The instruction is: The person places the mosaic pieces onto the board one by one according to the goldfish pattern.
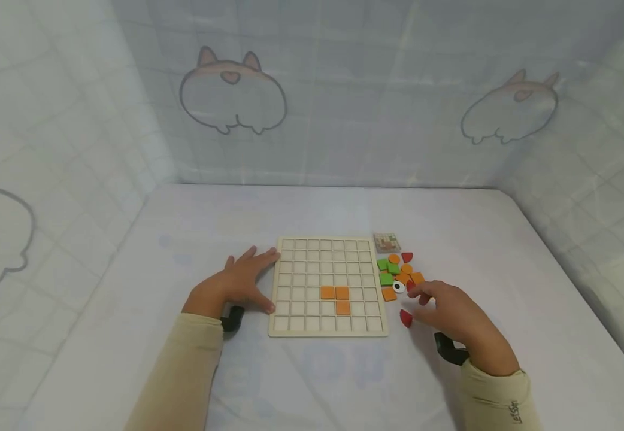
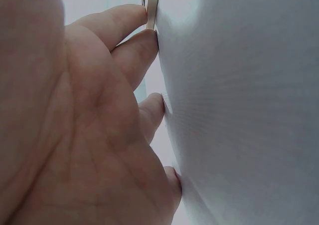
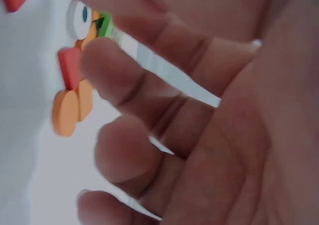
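A pale wooden grid board (image 1: 301, 269) lies flat with three orange square tiles (image 1: 342, 293) in its cells. Spread along the board's left edge, my left hand (image 1: 239, 280) touches it with fingertips and thumb. In the left wrist view, two fingers meet the board's edge (image 2: 152, 8). My right hand (image 1: 452, 314) hovers over the right end of a loose heap, fingers loosely bent, nothing visible between them. A red piece (image 1: 406, 318) lies by its thumb, and another red piece (image 1: 411, 285) is under the index fingertip. The right wrist view shows a red piece (image 3: 71, 68) beyond the fingers.
Green tiles (image 1: 386, 279), orange pieces (image 1: 389, 294) and a white eye disc (image 1: 399, 287) are scattered right of the board. A small patterned card or box (image 1: 386, 242) lies at the board's far right corner. Cloth walls (image 1: 344, 120) enclose the white table (image 1: 226, 215).
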`<state>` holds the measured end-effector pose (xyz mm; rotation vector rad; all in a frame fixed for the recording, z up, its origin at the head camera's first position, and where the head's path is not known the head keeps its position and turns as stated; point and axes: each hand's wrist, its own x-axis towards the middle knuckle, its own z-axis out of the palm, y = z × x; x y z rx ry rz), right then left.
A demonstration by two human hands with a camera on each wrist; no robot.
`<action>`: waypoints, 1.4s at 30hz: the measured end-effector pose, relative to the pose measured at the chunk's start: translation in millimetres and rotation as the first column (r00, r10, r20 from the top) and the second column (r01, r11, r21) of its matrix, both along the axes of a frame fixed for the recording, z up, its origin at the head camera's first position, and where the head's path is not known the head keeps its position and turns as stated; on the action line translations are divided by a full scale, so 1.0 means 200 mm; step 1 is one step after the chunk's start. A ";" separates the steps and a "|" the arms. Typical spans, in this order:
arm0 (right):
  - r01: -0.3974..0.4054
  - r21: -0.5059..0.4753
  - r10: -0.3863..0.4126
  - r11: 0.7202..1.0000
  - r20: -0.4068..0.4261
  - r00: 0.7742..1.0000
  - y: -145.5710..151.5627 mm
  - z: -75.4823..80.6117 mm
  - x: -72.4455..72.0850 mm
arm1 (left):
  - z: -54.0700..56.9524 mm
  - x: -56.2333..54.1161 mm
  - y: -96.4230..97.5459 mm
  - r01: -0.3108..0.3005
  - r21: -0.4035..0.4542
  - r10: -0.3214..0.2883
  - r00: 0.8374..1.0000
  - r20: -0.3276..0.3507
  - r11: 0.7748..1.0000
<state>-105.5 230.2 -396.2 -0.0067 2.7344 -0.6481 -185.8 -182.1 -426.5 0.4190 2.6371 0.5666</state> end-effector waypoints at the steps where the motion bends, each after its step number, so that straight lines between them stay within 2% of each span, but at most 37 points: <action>1: 0.006 0.006 -0.006 1.000 0.014 1.000 0.00 -0.01 0.00 | 0.00 0.00 0.00 -0.001 -0.002 0.001 1.000 -0.003 1.000; 5: 0.009 0.028 -0.010 1.000 0.041 0.999 -0.02 -0.04 0.03 | -0.01 -0.01 -0.01 -0.002 -0.007 0.002 1.000 -0.010 1.000; 14: -0.020 0.082 0.019 0.996 0.011 1.000 -0.08 -0.09 0.04 | -0.04 -0.01 -0.01 0.002 0.013 -0.002 1.000 -0.007 1.000; 16: -0.020 0.094 0.021 0.995 -0.004 1.000 -0.08 -0.10 0.04 | -0.04 -0.01 -0.01 0.003 0.014 -0.003 1.000 -0.010 1.000; 22: -0.075 0.149 0.090 0.986 -0.096 0.991 -0.08 -0.12 0.04 | -0.04 -0.01 -0.01 0.007 0.010 -0.006 1.000 -0.027 1.000; 26: -0.106 0.142 0.123 0.984 -0.118 0.985 -0.09 -0.12 0.03 | -0.04 -0.02 -0.01 0.004 0.014 -0.004 1.000 -0.027 1.000; 35: -0.039 0.070 0.045 0.997 -0.084 0.995 -0.10 -0.11 0.03 | -0.04 -0.01 0.00 -0.008 0.019 0.009 1.000 -0.019 1.000; 40: -0.036 0.084 0.043 0.996 -0.078 0.996 -0.12 -0.11 0.02 | -0.03 0.00 0.00 -0.012 0.024 0.012 1.000 -0.002 1.000; 42: -0.039 0.102 0.050 0.994 -0.103 0.993 -0.13 -0.11 0.02 | -0.02 0.00 -0.01 -0.012 0.024 0.012 1.000 0.004 1.000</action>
